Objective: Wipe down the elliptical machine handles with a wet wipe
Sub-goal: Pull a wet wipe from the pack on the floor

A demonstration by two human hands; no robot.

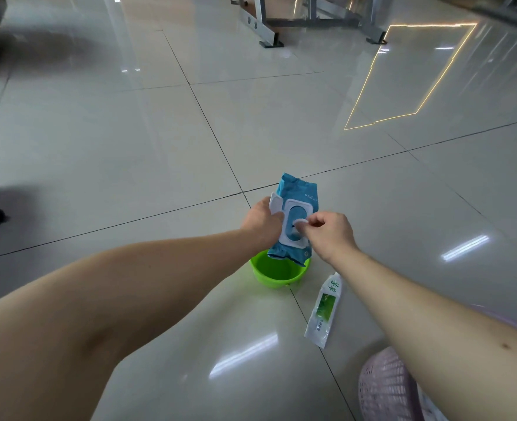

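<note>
Pack of wet wipes (296, 189), blue, held lower centre of frame, upright with a slight tilt, its lower end just above a green bowl (277, 276). Whether pack and bowl rim touch: cannot tell.

Left hand (261, 221): grips the pack along its left edge. Thumb lies by the white flip lid (275, 204), which stands open to the left of the pack's white frame. The other fingers are hidden behind the pack.

Right hand (331, 232): fingers (311, 221) curled, thumb and forefinger pinching a small white piece (300, 222) at the oval opening in the frame. Cannot tell if this piece is a wipe tip or a seal tab.

Both bare forearms enter from the bottom edge, 1 from lower left, 1 from lower right.

Floor (129, 147): glossy pale tiles with dark grout lines; light streaks reflect in it, and 1 bright outlined rectangle shows at upper right.

Other items:
- 1 white and green sachet (324, 311) flat on the floor, just right of the bowl, below the right wrist.
- 1 pink mesh basket (384, 387) at lower right, partly covered by the right forearm.
- 1 grey metal frame (263, 25) with black feet at top centre, well apart from the hands.
- Dark shapes at the left edge, too cut off to identify.
</note>
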